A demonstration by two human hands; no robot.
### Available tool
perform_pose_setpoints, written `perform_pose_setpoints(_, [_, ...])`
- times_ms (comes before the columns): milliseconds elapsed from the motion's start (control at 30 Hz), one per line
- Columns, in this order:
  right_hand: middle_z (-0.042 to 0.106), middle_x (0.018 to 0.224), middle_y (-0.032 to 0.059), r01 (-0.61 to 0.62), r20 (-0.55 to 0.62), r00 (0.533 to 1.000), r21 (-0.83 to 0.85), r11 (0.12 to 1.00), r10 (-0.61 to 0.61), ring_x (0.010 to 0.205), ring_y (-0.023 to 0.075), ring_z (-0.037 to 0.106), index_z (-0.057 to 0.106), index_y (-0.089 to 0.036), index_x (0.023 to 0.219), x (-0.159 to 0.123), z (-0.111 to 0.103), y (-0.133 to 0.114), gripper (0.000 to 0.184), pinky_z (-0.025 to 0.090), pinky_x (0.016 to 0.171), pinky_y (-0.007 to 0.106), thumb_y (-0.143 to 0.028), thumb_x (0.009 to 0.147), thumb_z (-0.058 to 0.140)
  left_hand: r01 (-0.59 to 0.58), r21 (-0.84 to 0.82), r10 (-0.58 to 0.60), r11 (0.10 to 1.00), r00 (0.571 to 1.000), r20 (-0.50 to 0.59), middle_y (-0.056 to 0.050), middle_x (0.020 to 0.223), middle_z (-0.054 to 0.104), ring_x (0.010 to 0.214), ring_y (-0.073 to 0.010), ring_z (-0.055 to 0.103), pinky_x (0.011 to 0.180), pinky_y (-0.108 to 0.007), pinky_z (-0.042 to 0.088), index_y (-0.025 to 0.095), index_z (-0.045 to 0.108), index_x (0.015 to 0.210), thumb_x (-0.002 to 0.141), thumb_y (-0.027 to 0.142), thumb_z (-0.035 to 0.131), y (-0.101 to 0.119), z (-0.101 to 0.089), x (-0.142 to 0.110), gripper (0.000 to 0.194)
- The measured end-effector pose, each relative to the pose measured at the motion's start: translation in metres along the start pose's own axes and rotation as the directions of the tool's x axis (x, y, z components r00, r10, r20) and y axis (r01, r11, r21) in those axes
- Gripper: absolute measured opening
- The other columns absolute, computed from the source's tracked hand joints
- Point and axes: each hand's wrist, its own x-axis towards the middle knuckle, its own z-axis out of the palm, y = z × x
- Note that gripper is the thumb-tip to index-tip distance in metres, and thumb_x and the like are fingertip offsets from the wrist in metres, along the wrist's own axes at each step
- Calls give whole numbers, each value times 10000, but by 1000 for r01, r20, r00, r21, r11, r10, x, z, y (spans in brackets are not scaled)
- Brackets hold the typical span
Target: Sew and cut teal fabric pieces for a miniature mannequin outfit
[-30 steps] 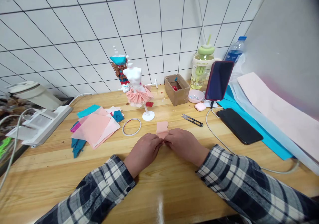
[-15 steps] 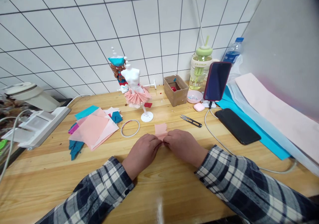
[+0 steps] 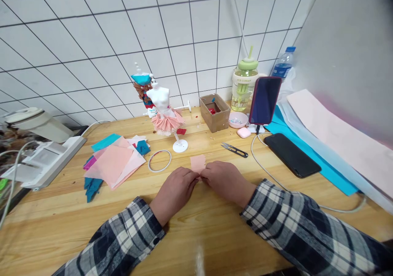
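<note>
At the near middle of the bench, the left hand and the right hand meet over a small pink sheet, each grip clamped on its near edge, thumbs and fingers pressed together. The rest of the sheet lies flat beyond the fingertips, its right side ragged. Plaid sleeves cover both forearms. Just past the left hand lies a thin ring, and left of that a loose pile of pink, white and blue sheets. Beyond the right hand sits a pair of snips, blades pointing left. Farther back, a white dress form stands upright in a ruffled pink skirt, partly hiding a second dressed form. To its right are an open cardboard box, a pink dish and a green-lidded bottle. One phone is propped upright near the dish; another phone lies flat, partly over a blue sheet at the right.
</note>
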Motion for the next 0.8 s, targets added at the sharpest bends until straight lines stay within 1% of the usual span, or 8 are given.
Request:
perform_pose_setpoints(167, [633, 867, 32, 21, -13, 1000, -1, 1000, -21, 825, 164, 561, 670, -234, 931, 1, 0, 1, 204, 358, 675, 270, -235, 915, 467, -48, 26, 48, 999, 999, -14, -82, 893, 660, 858, -204, 576, 772, -348, 473, 181, 697, 908, 922, 193, 447, -1, 0, 1, 251])
perform_pose_setpoints(300, [636, 818, 24, 21, 6, 1000, -13, 1000, -21, 784, 164, 563, 655, -223, 890, 1, -2, 1, 192, 348, 647, 271, -213, 910, 464, -47, 28, 47, 999, 999, -3, -74, 892, 671, 856, -205, 583, 777, -353, 476, 184, 688, 931, 916, 190, 457, -1, 0, 1, 232])
perform_pose_setpoints(433, [651, 836, 30, -1, 6, 1000, 6, 1000, 1, 789, 165, 574, 644, -208, 906, 1, -3, 1, 188, 357, 652, 268, -238, 922, 460, -18, 5, 18, 1000, 1000, -22, -69, 912, 690, 848, -205, 601, 768, -350, 482, 190, 670, 989, 921, 214, 462, -1, 2, 0, 220])
perform_pose_setpoints(567, [639, 848, 31, 8, 7, 1000, -3, 1000, -8, 802, 165, 570, 663, -211, 871, 2, -2, 1, 205, 365, 663, 272, -230, 918, 464, -16, 10, 16, 1000, 1000, -18, -67, 881, 685, 823, -203, 593, 750, -344, 481, 190, 686, 948, 915, 196, 464, 0, 2, 0, 225])
perform_pose_setpoints(700, [630, 882, 31, 37, -27, 999, -10, 999, -38, 824, 168, 559, 660, -216, 899, 1, -2, 2, 198, 368, 669, 277, -215, 914, 462, -31, 20, 31, 999, 999, -23, -72, 924, 668, 874, -209, 575, 800, -360, 474, 185, 692, 920, 917, 192, 456, 0, 0, 1, 237])
perform_pose_setpoints(800, [642, 862, 36, 21, -5, 1000, 5, 1000, -21, 828, 172, 559, 657, -209, 898, 1, -4, 1, 185, 373, 680, 274, -204, 908, 472, -38, 12, 38, 999, 999, -9, -67, 926, 674, 879, -208, 580, 805, -364, 475, 189, 684, 943, 920, 191, 451, 0, -1, 1, 234])
